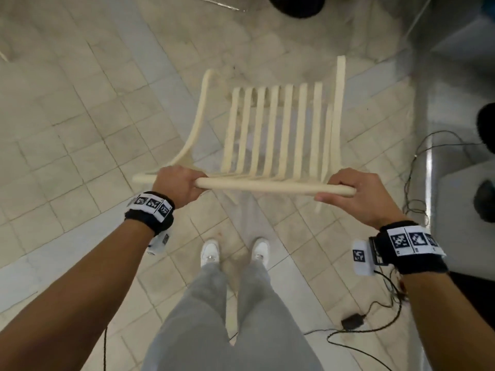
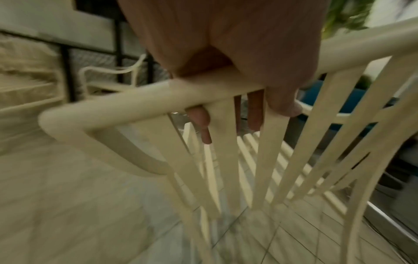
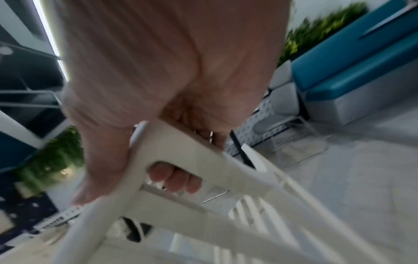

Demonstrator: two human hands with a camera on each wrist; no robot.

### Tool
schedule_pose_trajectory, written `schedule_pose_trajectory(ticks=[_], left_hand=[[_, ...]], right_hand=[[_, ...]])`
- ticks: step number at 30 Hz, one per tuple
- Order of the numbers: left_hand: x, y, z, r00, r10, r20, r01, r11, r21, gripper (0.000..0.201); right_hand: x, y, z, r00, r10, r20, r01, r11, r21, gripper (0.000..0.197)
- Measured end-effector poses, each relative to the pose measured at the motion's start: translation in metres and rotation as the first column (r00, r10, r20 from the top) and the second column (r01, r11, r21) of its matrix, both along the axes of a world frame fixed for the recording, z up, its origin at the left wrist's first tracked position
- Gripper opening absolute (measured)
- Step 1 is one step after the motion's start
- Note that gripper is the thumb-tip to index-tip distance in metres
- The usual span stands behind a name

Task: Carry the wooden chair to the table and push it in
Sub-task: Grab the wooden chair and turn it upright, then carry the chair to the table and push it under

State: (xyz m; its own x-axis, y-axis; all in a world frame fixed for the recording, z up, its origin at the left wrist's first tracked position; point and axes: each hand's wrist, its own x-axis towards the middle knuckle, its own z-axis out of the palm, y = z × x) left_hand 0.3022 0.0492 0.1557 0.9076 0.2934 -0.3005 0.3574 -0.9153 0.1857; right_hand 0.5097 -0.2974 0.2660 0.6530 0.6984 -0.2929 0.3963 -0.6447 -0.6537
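The pale wooden chair point(image 1: 270, 129) with slatted seat and back is in front of me, over the tiled floor. Both hands grip its round top rail point(image 1: 257, 186). My left hand point(image 1: 176, 184) wraps the rail near its left end, my right hand point(image 1: 348, 191) near its right end. In the left wrist view my left hand point(image 2: 226, 80) curls over the rail point(image 2: 140, 100), fingers point(image 2: 199, 117) poking between the back slats. In the right wrist view my right hand point(image 3: 144, 142) holds the chair's rail corner point(image 3: 181, 153), fingertips point(image 3: 174, 180) showing through the frame. No table is clearly in view.
Black cables point(image 1: 417, 178) and a power adapter point(image 1: 353, 322) lie on the floor at the right, beside a grey raised edge point(image 1: 460, 129). My white shoes point(image 1: 210, 253) stand just behind the chair. A blue bench point(image 3: 353, 67) and another pale chair point(image 2: 108, 78) are further off.
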Motion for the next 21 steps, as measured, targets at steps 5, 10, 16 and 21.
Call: schedule_pose_trajectory(ticks=[5,10,16,21], left_hand=[[0.065,-0.047,0.031,0.976,-0.211,-0.052,0.216,0.964,0.154,0.032],[0.095,-0.101,0.034,0.955,-0.274,-0.114,0.290,0.941,0.173,0.035],[0.111,-0.145,0.023,0.956,-0.261,-0.137,0.284,0.938,0.198,0.032],[0.124,-0.155,0.016,0.959,-0.243,-0.148,0.273,0.934,0.232,0.030]], right_hand=[[0.023,-0.077,-0.018,0.992,-0.116,0.044,0.121,0.981,-0.148,0.047],[0.036,-0.135,-0.041,0.981,-0.175,0.085,0.190,0.952,-0.241,0.043],[0.055,-0.170,-0.065,0.975,-0.217,0.040,0.217,0.905,-0.366,0.053],[0.073,-0.177,-0.087,0.959,-0.280,0.028,0.272,0.893,-0.357,0.037]])
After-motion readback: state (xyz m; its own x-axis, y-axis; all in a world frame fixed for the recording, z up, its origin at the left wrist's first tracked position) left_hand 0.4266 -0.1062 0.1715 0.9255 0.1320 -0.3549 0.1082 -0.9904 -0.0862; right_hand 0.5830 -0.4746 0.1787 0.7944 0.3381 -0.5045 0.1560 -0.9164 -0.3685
